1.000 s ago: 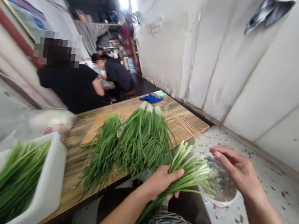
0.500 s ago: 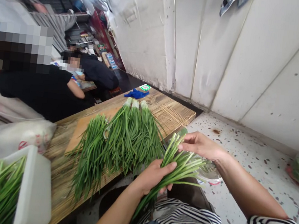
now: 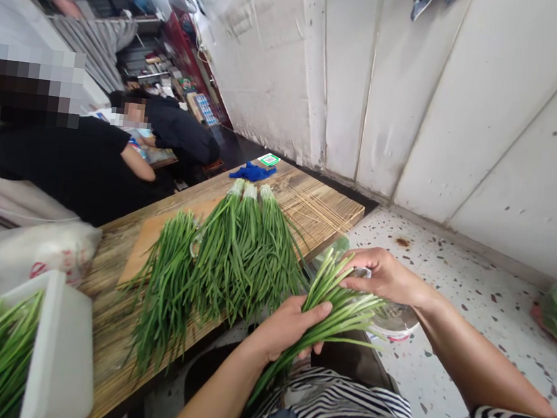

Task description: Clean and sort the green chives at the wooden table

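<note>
fingers first, clock centred on the left hand. the left hand is closed round the middle of a bunch of chive-like greens, thumb laid across the top. the right hand, at 2 o'clock, has thumb and forefinger at the pale stem ends; whether they pinch a stem, cannot tell.

bunch: in front of the striped shirt, stem ends fanned to 2 o'clock, darker leaves trailing to 7.

handling, judged: light. pale ends fairly crisp, likely to snap if bent hard; leaf half limp, easily bruised. if damp, single stalks would slide within the grip. best hold: the stem half just below the fan, firm but not crushing, as the left hand has it; single stalks best taken by their tips.

further out: clear tub on the floor at 3; loose greens and three bunches with wrapped ends on the wooden table, between 10 and 11; blue cloth at 11; white box of more greens near 9.
</note>
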`<move>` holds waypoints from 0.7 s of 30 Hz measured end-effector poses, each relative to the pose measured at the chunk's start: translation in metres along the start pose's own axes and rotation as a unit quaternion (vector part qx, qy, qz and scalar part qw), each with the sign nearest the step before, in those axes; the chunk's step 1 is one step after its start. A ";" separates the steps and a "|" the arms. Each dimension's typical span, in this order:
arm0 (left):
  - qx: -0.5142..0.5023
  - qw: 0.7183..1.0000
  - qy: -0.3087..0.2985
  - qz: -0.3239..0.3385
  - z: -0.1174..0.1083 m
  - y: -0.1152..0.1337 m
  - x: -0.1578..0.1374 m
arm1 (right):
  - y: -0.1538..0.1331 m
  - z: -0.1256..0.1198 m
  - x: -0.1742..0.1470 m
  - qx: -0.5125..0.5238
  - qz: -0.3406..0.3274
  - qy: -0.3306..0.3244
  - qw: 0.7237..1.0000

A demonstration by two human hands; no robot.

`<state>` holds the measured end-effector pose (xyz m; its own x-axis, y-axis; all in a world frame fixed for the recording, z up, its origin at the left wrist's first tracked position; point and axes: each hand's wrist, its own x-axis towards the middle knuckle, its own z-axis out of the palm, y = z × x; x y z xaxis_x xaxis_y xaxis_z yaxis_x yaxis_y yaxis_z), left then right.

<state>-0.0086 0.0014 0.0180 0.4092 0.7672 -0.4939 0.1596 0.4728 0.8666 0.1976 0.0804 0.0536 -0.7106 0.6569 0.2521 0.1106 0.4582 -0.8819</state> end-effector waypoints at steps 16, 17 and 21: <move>-0.016 0.997 -0.064 -0.035 -0.002 0.001 0.000 | -0.002 -0.003 0.001 -0.067 -0.036 -0.078 0.994; -0.018 0.997 -0.072 -0.038 -0.003 0.001 0.000 | -0.001 -0.003 0.001 -0.044 -0.017 -0.081 0.996; -0.014 0.995 -0.087 -0.046 -0.004 0.002 0.001 | 0.008 0.000 0.001 0.015 0.043 -0.072 0.996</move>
<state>-0.0118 0.0047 0.0188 0.5440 0.6344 -0.5491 0.1798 0.5510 0.8149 0.1981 0.0843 0.0471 -0.7920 0.5993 0.1166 0.1566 0.3840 -0.9100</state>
